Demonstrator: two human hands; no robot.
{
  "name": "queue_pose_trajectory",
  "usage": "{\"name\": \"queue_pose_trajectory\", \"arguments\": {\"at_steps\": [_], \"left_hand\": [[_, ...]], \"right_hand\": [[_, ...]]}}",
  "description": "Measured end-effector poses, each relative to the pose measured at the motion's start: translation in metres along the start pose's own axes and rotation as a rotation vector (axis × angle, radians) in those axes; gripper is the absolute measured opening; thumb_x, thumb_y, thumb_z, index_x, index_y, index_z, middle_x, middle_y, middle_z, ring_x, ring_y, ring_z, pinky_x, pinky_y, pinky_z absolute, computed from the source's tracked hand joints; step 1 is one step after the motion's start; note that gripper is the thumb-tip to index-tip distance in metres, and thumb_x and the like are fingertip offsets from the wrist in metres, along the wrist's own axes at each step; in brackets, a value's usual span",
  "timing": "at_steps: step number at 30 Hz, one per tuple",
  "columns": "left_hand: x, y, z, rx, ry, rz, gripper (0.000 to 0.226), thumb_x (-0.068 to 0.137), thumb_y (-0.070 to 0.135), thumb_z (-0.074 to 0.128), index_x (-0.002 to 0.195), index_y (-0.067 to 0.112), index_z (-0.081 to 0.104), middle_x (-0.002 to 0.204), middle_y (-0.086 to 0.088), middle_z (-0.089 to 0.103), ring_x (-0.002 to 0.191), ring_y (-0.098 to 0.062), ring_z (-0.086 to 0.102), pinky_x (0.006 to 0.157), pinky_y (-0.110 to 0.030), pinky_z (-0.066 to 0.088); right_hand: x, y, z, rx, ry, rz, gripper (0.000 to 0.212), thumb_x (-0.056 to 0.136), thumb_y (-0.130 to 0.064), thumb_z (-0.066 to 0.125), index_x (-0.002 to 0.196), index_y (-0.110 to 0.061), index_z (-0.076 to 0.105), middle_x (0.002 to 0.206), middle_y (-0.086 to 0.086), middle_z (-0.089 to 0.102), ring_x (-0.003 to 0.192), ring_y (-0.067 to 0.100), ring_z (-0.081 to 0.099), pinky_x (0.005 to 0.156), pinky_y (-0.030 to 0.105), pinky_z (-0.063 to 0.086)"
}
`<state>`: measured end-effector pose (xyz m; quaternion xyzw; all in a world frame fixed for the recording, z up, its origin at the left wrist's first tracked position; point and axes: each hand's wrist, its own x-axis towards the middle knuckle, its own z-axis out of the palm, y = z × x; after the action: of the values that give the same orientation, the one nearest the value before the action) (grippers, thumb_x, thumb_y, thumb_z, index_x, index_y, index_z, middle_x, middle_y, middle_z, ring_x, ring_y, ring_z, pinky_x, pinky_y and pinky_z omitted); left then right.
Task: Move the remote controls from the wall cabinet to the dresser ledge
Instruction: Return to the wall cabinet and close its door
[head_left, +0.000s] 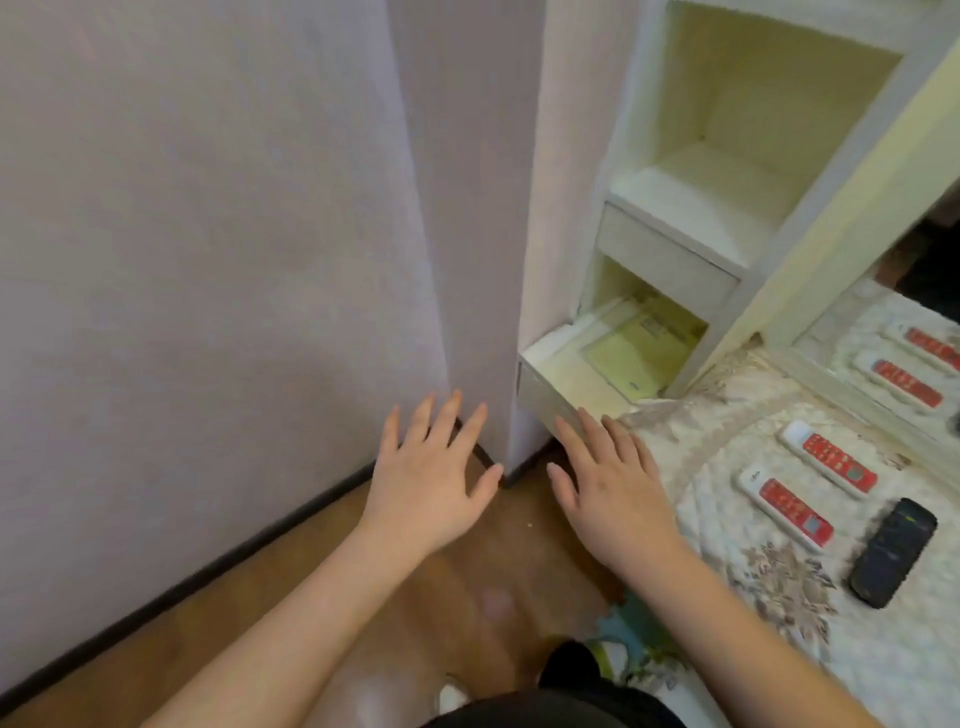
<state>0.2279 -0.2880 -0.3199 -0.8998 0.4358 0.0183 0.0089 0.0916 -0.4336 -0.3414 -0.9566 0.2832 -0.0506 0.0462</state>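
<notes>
Three remotes on dresser ledge (727, 525), side by side, long axes parallel, running diagonally upper-left to lower-right: two white-red remotes (829, 458) (787, 512), black remote (894, 552) nearest. Left hand (434, 475) and right hand (613, 483) spread flat, empty, apart, by open drawer (576, 371).

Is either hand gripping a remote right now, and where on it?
Nothing is held. The left hand and right hand are both open with fingers spread, apart from the three remote controls on the cloth.
</notes>
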Motion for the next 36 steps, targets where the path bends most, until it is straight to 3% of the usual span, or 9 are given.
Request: {"name": "queue_pose_trajectory", "arguments": {"at_steps": [4, 10, 14, 22, 29, 36], "left_hand": [[-0.049, -0.063, -0.008, -0.015, 0.024, -0.186, 0.067, 0.087, 0.062, 0.028, 0.146, 0.030, 0.033, 0.152, -0.005, 0.037, 0.142, -0.030, 0.028, 0.114, -0.053, 0.021], [-0.100, -0.135, -0.024, -0.034, 0.089, -0.451, 0.065, 0.091, 0.062, 0.022, 0.149, 0.031, 0.022, 0.158, -0.002, 0.024, 0.145, -0.026, 0.017, 0.117, -0.049, 0.012], [-0.122, -0.166, -0.034, -0.053, 0.117, -0.605, 0.065, 0.091, 0.063, 0.019, 0.147, 0.031, 0.026, 0.156, -0.002, 0.027, 0.145, -0.025, 0.018, 0.117, -0.048, 0.013], [-0.166, -0.235, -0.045, -0.012, 0.090, -0.928, 0.063, 0.093, 0.059, 0.017, 0.149, 0.030, 0.024, 0.157, -0.001, 0.024, 0.146, -0.022, 0.015, 0.118, -0.046, 0.011], [-0.189, -0.267, -0.057, 0.032, 0.088, -1.228, 0.062, 0.093, 0.059, 0.022, 0.149, 0.031, 0.026, 0.156, -0.003, 0.028, 0.146, -0.022, 0.019, 0.116, -0.046, 0.013], [-0.239, -0.270, -0.078, 0.094, 0.033, -1.518, 0.063, 0.094, 0.061, 0.024, 0.149, 0.031, 0.023, 0.156, -0.003, 0.028, 0.145, -0.025, 0.021, 0.117, -0.047, 0.017]], "right_hand": [[0.011, -0.067, -0.001, 0.014, -0.014, -0.163, 0.054, 0.092, -0.045, 0.032, 0.134, -0.018, 0.052, 0.136, 0.012, 0.055, 0.124, 0.034, 0.051, 0.104, 0.048, 0.041], [0.029, -0.153, -0.006, -0.021, -0.017, -0.428, 0.053, 0.095, -0.045, 0.033, 0.140, -0.021, 0.044, 0.143, 0.007, 0.049, 0.131, 0.030, 0.044, 0.109, 0.045, 0.034], [0.051, -0.207, -0.005, 0.001, -0.011, -0.571, 0.051, 0.091, -0.041, 0.041, 0.135, -0.019, 0.051, 0.137, 0.007, 0.056, 0.126, 0.031, 0.051, 0.103, 0.045, 0.040], [0.093, -0.322, -0.003, 0.070, -0.025, -0.906, 0.052, 0.090, -0.042, 0.033, 0.129, -0.017, 0.057, 0.131, 0.006, 0.060, 0.119, 0.032, 0.055, 0.098, 0.044, 0.043], [0.123, -0.408, -0.014, 0.185, -0.020, -1.206, 0.049, 0.088, -0.040, 0.038, 0.125, -0.016, 0.060, 0.126, 0.008, 0.062, 0.113, 0.033, 0.058, 0.095, 0.044, 0.045], [0.102, -0.484, -0.023, 0.218, -0.107, -1.474, 0.054, 0.088, -0.043, 0.032, 0.129, -0.019, 0.056, 0.129, 0.007, 0.061, 0.114, 0.031, 0.059, 0.092, 0.044, 0.046]]}}
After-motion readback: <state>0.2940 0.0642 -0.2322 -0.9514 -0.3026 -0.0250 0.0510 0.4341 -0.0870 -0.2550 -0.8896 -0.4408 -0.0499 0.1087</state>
